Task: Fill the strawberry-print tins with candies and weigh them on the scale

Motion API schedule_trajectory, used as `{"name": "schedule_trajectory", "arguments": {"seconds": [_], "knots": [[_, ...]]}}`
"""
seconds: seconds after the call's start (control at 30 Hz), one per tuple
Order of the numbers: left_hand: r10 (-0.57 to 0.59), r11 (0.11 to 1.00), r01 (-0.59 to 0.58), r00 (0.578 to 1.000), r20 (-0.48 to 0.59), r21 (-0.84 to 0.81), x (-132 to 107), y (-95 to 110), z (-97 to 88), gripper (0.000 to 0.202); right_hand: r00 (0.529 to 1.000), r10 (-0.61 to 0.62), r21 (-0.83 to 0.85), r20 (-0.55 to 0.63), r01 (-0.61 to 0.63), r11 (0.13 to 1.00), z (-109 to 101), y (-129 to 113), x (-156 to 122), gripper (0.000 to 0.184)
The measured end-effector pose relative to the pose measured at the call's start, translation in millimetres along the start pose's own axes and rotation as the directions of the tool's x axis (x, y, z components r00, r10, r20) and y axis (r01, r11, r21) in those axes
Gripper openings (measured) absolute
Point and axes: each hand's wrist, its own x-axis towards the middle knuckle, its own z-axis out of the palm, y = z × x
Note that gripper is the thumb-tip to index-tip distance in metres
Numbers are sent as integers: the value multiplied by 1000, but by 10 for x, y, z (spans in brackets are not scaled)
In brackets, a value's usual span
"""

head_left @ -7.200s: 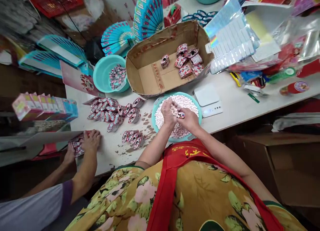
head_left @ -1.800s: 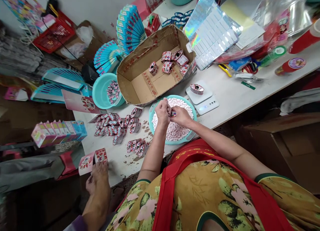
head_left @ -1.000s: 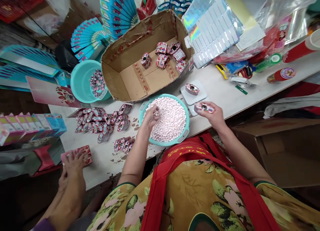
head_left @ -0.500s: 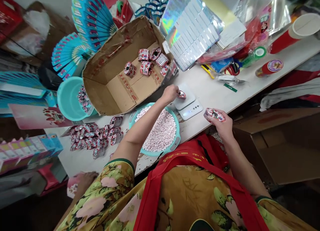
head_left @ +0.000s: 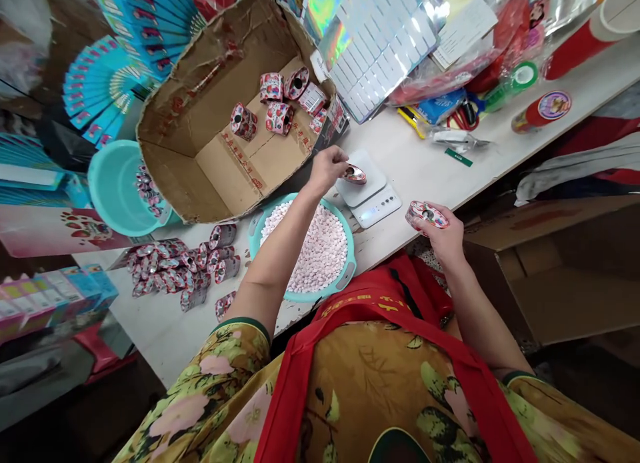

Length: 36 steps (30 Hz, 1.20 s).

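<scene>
My left hand is over the white digital scale, fingers pinched together. They are right at the left end of a small oval candy container on the scale's plate; whatever is between the fingertips is hidden. My right hand holds a second oval candy container off the table's front edge, its top with a dark opening facing up. Both have strawberry-printed wrap. Under my left forearm is a turquoise basin full of small pale pink candies.
A cardboard box with several wrapped containers stands behind the basin. More containers are grouped on the left of the table, near another turquoise basin. Label sheets, a cutter and green tape lie at the back right.
The view has shifted a little, so the box and basins appear further left. My left hand remains at the container on the scale, and my right hand keeps its container.
</scene>
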Motion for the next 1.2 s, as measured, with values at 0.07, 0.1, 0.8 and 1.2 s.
{"name": "schedule_trajectory", "arguments": {"seconds": [0.07,0.1,0.8,1.2], "knots": [[-160,939,146,987,-21,-311,-167,45,-114,19,1000,-19,-5,-8,19,1000,2,-3,-20,62],[-230,886,196,973,-32,-421,-280,66,-190,19,1000,-27,-5,-13,27,1000,1,3,-31,61],[25,670,-136,987,160,730,-271,82,-26,29,999,53,-12,3,-53,999,15,52,-89,62],[163,607,-188,980,111,772,-328,166,-115,27,997,70,4,43,-70,998,11,98,50,62]]}}
